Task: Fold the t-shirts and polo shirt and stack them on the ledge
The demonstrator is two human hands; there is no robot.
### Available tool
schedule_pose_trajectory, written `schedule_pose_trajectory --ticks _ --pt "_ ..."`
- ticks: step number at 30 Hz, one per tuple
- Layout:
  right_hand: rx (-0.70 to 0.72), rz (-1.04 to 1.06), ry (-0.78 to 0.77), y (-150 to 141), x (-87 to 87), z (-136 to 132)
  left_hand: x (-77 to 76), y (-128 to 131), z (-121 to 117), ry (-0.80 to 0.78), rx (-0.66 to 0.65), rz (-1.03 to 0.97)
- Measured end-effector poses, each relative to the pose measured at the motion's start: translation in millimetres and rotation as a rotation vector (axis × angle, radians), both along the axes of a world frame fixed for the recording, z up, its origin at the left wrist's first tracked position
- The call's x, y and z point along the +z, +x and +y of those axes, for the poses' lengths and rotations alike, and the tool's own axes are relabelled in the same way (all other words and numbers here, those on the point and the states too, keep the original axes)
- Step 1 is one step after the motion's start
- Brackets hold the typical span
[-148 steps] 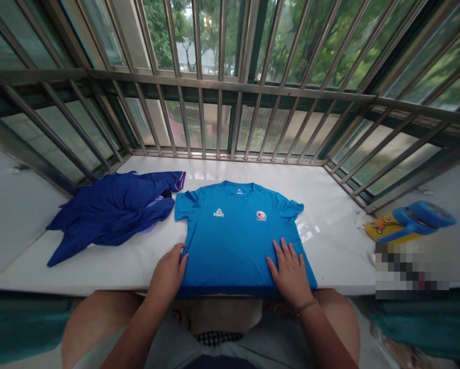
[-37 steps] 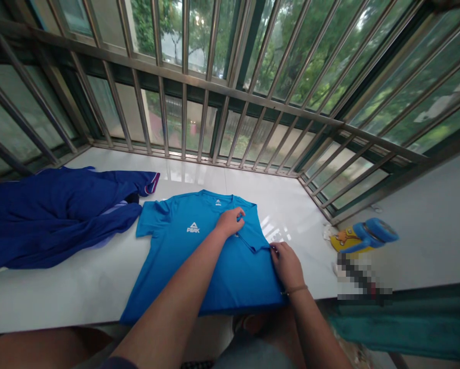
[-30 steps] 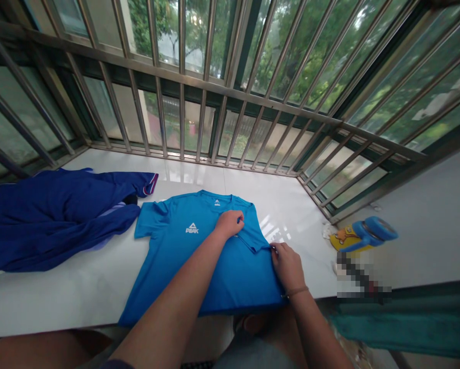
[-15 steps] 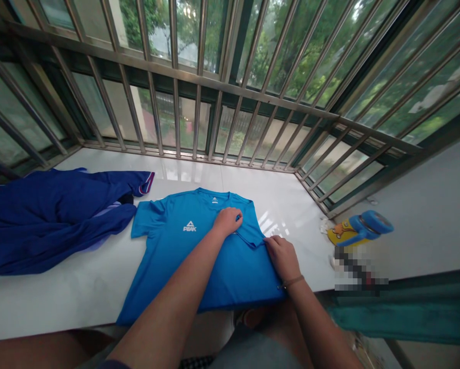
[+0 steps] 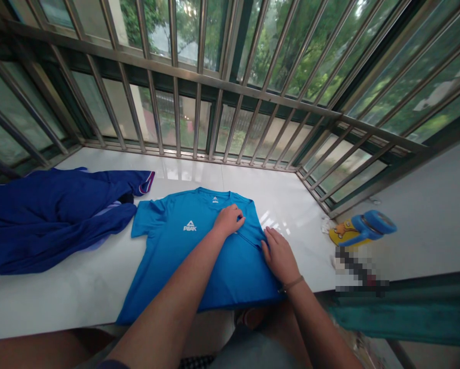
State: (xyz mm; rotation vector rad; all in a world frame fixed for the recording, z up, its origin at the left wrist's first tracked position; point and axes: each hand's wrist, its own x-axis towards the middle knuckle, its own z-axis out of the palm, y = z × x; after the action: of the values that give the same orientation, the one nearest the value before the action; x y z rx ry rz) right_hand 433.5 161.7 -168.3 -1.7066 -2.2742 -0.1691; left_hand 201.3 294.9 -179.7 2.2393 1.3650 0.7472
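Note:
A bright blue T-shirt [image 5: 168, 251] with a white PEAK logo lies flat on a white polished ledge [image 5: 291, 200], its collar towards the bars. Its right side is folded inward, forming a flap [image 5: 251, 238] over the front. My left hand [image 5: 227, 220] rests on the shirt at the flap's upper inner edge, fingers close together. Whether it grips the cloth I cannot tell. My right hand [image 5: 279, 256], with a thin bracelet on its wrist, lies on the folded edge with fingers spread.
A crumpled dark blue jacket [image 5: 56, 215] lies left of the shirt. A blue and yellow object [image 5: 362, 229] sits at the right, above a pixelated patch [image 5: 360, 269]. Steel window bars [image 5: 199, 118] run behind the ledge.
My right hand has let go of the shirt's edge and now lies spread on the fold. My left hand has barely moved. Since the oldest frame, the shirt's right side has been folded inward.

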Motion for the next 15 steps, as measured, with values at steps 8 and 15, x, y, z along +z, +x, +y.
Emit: schedule_pose_trajectory --ticks 8,15 --pt "-0.154 -0.056 -0.308 -51 -8.5 85 2.0 1 -1 0.022 0.012 0.034" --pt "-0.244 -0.029 -0.414 -65 -11.8 140 3.7 3 -1 0.029 0.029 0.070"
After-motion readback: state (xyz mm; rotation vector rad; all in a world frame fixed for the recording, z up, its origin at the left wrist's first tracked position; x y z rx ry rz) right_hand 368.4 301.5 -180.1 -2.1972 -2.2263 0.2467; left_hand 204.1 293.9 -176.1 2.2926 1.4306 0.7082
